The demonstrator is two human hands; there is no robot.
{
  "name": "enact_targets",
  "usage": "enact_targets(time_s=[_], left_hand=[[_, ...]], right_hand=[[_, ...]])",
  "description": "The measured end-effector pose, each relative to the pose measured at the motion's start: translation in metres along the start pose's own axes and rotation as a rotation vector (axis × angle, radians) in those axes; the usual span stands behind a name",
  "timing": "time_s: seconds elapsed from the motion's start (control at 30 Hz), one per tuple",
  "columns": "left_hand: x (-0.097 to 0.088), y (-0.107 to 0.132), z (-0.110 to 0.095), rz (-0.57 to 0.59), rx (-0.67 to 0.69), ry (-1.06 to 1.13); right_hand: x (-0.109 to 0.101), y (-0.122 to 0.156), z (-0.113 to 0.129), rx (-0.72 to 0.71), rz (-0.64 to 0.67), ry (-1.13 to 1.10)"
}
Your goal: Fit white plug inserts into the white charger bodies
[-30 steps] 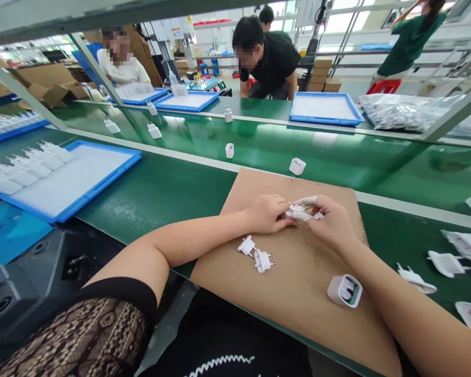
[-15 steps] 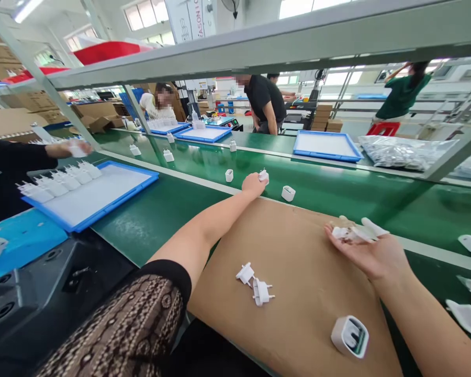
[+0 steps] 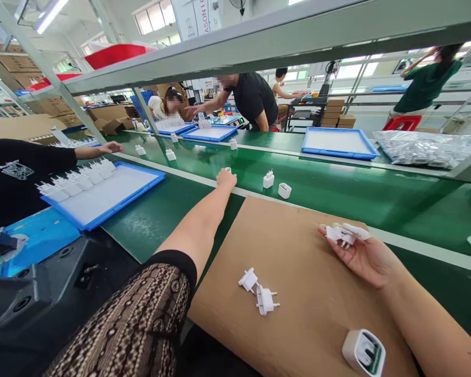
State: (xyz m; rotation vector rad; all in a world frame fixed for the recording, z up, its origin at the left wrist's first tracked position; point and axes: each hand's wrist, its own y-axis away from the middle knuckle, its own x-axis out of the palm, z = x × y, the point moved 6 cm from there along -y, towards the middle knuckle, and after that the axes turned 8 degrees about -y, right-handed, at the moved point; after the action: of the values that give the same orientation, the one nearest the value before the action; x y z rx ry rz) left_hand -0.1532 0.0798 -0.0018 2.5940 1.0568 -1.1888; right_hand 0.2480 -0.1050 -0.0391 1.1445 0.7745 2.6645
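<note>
My left hand [image 3: 226,180] reaches onto the green belt, its fingers closed round a white charger housing [image 3: 228,169], mostly hidden by the hand. To its right, an upright charger with pins [image 3: 268,179] stands near an open-topped housing [image 3: 284,190]. Palm up over the cardboard's right edge, my right hand [image 3: 361,254] holds white plug caps [image 3: 340,235] with metal pins. Some of its fingertips have white covers. Two loose plug caps, one [image 3: 248,280] touching the other [image 3: 265,300], lie on the cardboard [image 3: 298,246]. Nearer me is another open housing [image 3: 363,352].
On the left, a blue-rimmed tray [image 3: 129,191] carries a row of white chargers [image 3: 82,178]; a co-worker's hand [image 3: 110,148] is behind it. More chargers [image 3: 170,154] stand along the belt [image 3: 337,183]. A shelf beam [image 3: 259,52] crosses overhead.
My left hand has let go of the pinned charger, leaving it upright on the belt, and moved left onto another housing. My right hand still holds the plug caps. The co-worker's hand at left is now empty.
</note>
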Motion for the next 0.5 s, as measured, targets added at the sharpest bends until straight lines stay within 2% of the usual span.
enact_targets(time_s=[0.1, 0.17, 0.23, 0.37, 0.43, 0.5], left_hand=[[-0.004, -0.011, 0.007, 0.063, 0.087, 0.034], [-0.001, 0.000, 0.000, 0.082, 0.194, 0.072], [0.010, 0.026, -0.016, 0.150, 0.336, 0.120], [0.043, 0.097, -0.051, 0.389, 0.600, 0.188], [0.057, 0.123, -0.064, 0.470, 0.650, 0.167], [0.070, 0.135, -0.070, 0.527, 0.603, 0.086]], right_hand=[[0.001, 0.000, -0.001, -0.034, 0.046, -0.024], [-0.001, -0.001, -0.002, -0.055, 0.051, -0.001], [-0.003, -0.003, -0.004, -0.070, 0.032, 0.055], [-0.001, -0.004, -0.005, -0.099, 0.028, 0.106], [0.001, -0.002, -0.004, -0.111, 0.031, 0.099], [0.001, 0.000, -0.002, -0.135, 0.020, 0.085]])
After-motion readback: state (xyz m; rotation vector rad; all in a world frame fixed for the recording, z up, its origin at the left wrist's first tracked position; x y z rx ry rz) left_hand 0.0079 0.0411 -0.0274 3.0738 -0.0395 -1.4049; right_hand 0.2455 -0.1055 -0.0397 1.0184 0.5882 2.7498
